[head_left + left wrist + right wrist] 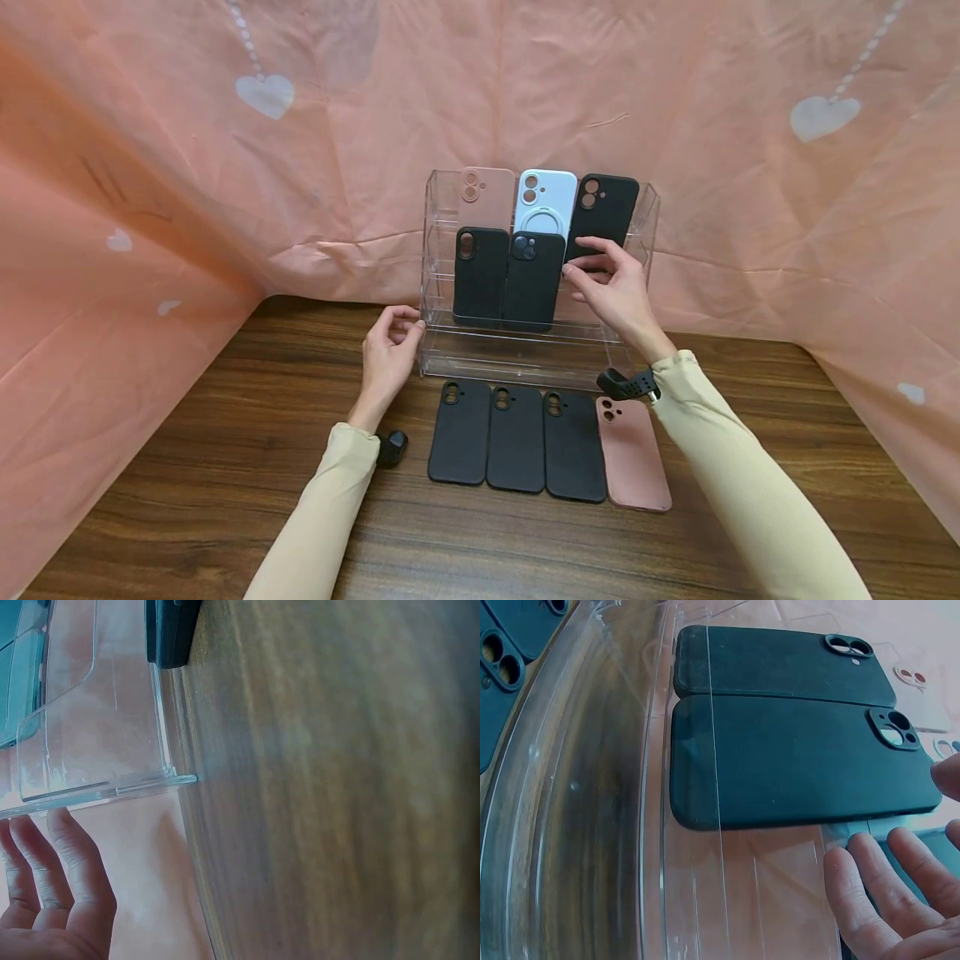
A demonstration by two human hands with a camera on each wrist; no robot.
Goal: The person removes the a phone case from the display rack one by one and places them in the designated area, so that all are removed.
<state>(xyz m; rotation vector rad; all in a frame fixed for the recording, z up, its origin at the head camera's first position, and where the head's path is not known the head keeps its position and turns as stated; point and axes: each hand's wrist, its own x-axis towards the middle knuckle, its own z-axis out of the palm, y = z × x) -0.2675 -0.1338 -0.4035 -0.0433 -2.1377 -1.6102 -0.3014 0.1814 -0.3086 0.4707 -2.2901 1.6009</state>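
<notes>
A clear tiered display rack (517,367) stands on the table. My left hand (390,346) has its fingertips at the rack's left side panel; in the left wrist view the fingers (79,855) are extended. Two black phone cases (480,279) lean side by side in a lower tier. My right hand (618,292) is beside the right-hand black case (534,287), thumb close to its upper corner and fingers spread beneath its long edge in the right wrist view. Behind them stand a pink case (495,208), a white case with a ring (558,200) and another black case (611,212).
In front of the rack lies a row of phone cases: three black ones, the middle one (516,446) among them, and a pink one (637,462) at the right end. Pink cloth (360,167) with white hearts hangs around the wooden table (225,467).
</notes>
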